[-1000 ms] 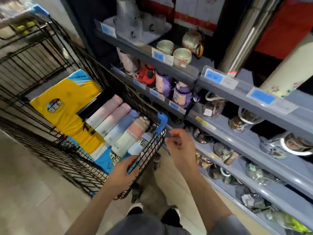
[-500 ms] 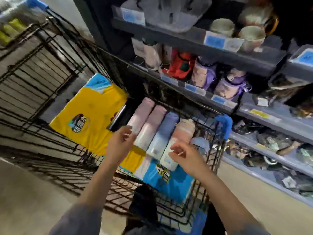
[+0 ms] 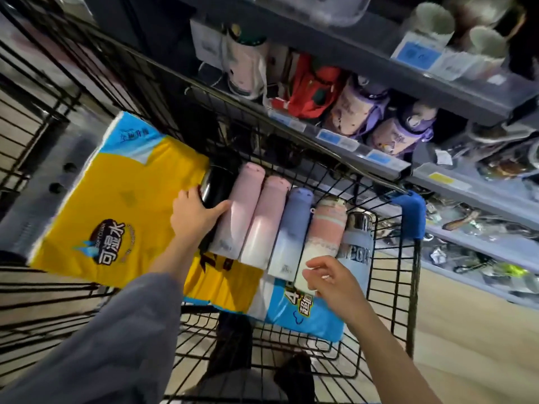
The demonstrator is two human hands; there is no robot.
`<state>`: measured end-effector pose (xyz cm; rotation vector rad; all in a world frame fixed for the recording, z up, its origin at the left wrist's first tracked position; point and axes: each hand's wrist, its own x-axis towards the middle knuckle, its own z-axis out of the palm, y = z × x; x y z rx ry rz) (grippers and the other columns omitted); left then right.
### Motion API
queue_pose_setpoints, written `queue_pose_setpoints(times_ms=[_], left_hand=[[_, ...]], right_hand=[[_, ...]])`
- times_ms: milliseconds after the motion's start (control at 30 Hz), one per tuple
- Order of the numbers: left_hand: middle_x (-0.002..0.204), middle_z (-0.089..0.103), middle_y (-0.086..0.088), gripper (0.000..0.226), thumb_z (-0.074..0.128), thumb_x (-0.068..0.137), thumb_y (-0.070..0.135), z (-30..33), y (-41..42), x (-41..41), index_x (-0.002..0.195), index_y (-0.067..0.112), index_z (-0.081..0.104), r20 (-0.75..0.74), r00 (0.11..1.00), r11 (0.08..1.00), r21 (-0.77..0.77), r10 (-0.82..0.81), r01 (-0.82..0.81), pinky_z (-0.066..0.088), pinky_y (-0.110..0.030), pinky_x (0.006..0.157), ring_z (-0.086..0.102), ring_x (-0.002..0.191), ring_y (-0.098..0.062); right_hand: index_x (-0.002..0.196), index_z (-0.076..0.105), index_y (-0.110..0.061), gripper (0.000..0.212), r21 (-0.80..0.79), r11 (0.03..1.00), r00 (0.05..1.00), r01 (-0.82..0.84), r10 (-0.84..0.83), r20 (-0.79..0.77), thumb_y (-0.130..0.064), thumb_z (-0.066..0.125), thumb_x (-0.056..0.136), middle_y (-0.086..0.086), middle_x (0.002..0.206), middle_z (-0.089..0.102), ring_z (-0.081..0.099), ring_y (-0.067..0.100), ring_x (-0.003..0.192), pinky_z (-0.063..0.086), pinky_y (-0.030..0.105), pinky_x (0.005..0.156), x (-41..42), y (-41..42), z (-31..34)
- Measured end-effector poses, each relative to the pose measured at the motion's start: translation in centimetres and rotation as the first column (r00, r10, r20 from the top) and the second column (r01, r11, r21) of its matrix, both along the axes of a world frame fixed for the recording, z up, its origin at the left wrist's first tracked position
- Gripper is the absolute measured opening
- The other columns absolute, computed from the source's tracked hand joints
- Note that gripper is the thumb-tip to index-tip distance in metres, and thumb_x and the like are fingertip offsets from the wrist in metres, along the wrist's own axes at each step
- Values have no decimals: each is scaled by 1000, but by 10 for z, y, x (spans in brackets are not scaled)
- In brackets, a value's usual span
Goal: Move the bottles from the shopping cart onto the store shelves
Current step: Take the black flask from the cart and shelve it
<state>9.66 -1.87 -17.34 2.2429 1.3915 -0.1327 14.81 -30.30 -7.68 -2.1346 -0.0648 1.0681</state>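
Several bottles lie side by side in the black wire shopping cart (image 3: 408, 287): a black bottle (image 3: 217, 185), two pink ones (image 3: 240, 211) (image 3: 264, 223), a lilac one (image 3: 290, 228), a pink-and-white one (image 3: 320, 234) and a pale blue one (image 3: 354, 252). My left hand (image 3: 194, 212) grips the black bottle at the left end of the row. My right hand (image 3: 332, 279) hovers with loosely curled fingers over the lower end of the pink-and-white bottle, holding nothing. The grey store shelves (image 3: 364, 158) run along the cart's right side.
A yellow and blue soft package (image 3: 116, 199) lies under the bottles in the cart. The shelves hold pink, red and purple flasks (image 3: 361, 112), cups (image 3: 431, 21) and glassware lower down. The cart's blue corner guard (image 3: 408, 217) is next to the shelf edge.
My left hand has moved from the cart rim into the cart and closed around the black bottle. My right hand has come down over the bottles. The view has tilted toward the cart.
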Motion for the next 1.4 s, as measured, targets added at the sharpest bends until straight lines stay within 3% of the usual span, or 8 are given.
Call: queue_pose_setpoints(times_ms=[167, 367, 567, 667, 767, 867, 1100, 1400], left_hand=[[96, 64, -5, 54, 75, 75, 55, 28, 3, -10, 103, 13, 59, 253, 949, 924, -374, 186, -82, 47, -34, 65, 63, 91, -27], [79, 71, -8, 40, 58, 87, 47, 124, -23, -82, 105, 11, 64, 169, 659, 327, -937, 733, -124, 55, -33, 62, 68, 68, -23], [61, 67, -6, 48, 43, 90, 37, 157, -26, -134, 59, 19, 76, 125, 433, 122, -992, 893, 35, 54, -25, 46, 65, 50, -18], [69, 68, -11, 40, 54, 83, 43, 151, -21, -130, 75, 12, 77, 79, 388, 44, -994, 918, 99, 56, -27, 49, 66, 55, -21], [82, 69, -15, 67, 78, 58, 52, 145, -14, -126, 105, 6, 67, 9, 330, -31, -993, 944, 116, 58, -32, 58, 68, 67, -27], [84, 66, -15, 59, 65, 70, 50, 136, -12, -132, 108, 5, 65, -62, 256, -105, -982, 965, 157, 56, -35, 66, 65, 71, -28], [93, 61, -16, 65, 67, 69, 54, 132, -6, -134, 116, 9, 62, -150, 250, -198, -964, 956, 179, 48, -35, 74, 59, 80, -31], [92, 63, -16, 70, 69, 64, 54, 125, -12, -136, 115, 6, 64, -122, 347, -223, -938, 930, 265, 50, -35, 73, 62, 77, -30]], right_hand=[[94, 62, -27, 6, 22, 998, 994, 64, -61, -96, -26, 66, 89, 1, 95, 65, 66, 15, 80, 53, 37, 82, -11, 22, 1], [110, 57, -16, 22, 51, 998, 990, 37, -30, -139, -25, 63, 91, 6, 107, 59, 60, 15, 79, 51, 33, 77, 0, 90, 1], [122, 44, -12, 41, -73, 997, 998, 11, -16, -63, -32, 63, 91, 6, 90, 54, 52, 21, 80, 46, 35, 68, 22, 170, -31], [126, 45, -6, 67, -209, 977, 999, 37, -32, 28, -51, 66, 81, 14, 100, 60, 60, 29, 87, 51, 39, 72, 28, 195, -49], [127, 51, -6, 74, -389, 919, 985, -63, 120, 124, -62, 61, 79, 14, 118, 61, 60, 33, 108, 51, 39, 89, 28, 211, -55], [128, 50, -5, 80, -462, 878, 965, -124, 215, 150, -67, 61, 78, 13, 125, 58, 57, 32, 114, 48, 36, 89, 25, 224, -54], [146, 27, 1, 113, -445, 893, 998, 62, -46, 47, -69, 70, 68, 12, 139, 50, 54, 29, 122, 49, 38, 96, 16, 245, -70], [127, 48, -6, 92, -210, 922, 940, 325, -289, 183, -50, 86, 57, 4, 114, 61, 62, 26, 105, 52, 35, 83, 5, 235, -75]])
